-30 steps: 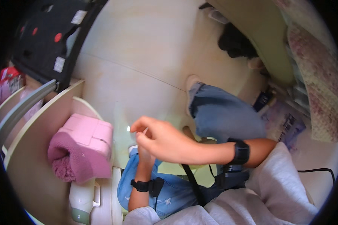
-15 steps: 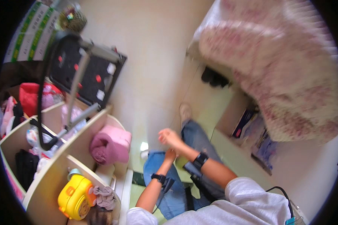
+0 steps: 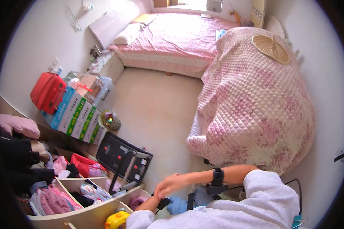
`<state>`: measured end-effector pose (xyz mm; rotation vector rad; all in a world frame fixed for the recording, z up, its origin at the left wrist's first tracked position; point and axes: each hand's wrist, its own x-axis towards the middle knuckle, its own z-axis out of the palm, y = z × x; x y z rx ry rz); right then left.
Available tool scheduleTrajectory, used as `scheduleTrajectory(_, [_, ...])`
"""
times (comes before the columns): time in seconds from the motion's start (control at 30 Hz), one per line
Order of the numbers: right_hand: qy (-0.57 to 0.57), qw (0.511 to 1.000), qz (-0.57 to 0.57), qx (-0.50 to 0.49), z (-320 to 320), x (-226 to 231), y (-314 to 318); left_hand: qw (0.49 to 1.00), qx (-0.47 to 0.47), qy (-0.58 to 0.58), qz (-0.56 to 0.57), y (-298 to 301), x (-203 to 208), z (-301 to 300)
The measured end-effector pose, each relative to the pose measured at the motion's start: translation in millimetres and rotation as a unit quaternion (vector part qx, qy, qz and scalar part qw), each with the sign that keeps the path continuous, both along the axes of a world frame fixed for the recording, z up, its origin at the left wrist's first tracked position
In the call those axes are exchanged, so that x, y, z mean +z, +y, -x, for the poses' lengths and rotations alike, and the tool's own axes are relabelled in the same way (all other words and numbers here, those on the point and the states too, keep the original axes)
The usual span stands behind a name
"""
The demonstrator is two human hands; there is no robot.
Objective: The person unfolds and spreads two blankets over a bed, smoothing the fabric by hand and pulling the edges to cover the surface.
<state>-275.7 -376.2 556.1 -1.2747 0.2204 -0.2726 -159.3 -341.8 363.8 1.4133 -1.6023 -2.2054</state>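
My right hand [image 3: 169, 187] lies across my left wrist [image 3: 153, 201], its fingers curled down over it and slightly blurred. Mostly hidden behind the right hand and forearm is my left hand; its fingers cannot be made out. A black band with a small box [image 3: 163, 203] sits by the left wrist. Another black band [image 3: 218, 176] circles my right forearm. Below the hands show my blue jeans [image 3: 178, 205]. Neither hand touches any of the things around it.
At the left a cream shelf unit [image 3: 99, 209] holds clothes and a yellow container [image 3: 116, 220]. A folded black table [image 3: 122, 156] leans beyond it, near stacked boxes [image 3: 78, 116] and a red case [image 3: 47, 92]. A quilted floral cover [image 3: 252, 110] bulges at right; a pink bed [image 3: 172, 36] stands far back.
The view has lifted, bringing the bed, boxes and far wall into sight. My right hand has moved from close beside my left hand onto the left wrist.
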Motion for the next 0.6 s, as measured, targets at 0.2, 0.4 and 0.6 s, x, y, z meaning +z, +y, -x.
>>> scheduleTrajectory(0.2, [-0.225,0.949,0.123,0.181,-8,139,-24,0.989,-0.089,0.013,0.114,-85,47,38])
scheduleTrajectory(0.4, [-0.383,0.879,0.240,0.152,-65,178,-60,0.973,-0.156,-0.018,0.170,-184,66,19])
scheduleTrajectory(0.6, [-0.440,0.858,0.263,0.035,-19,235,-137,0.974,-0.199,-0.020,0.107,-276,73,18])
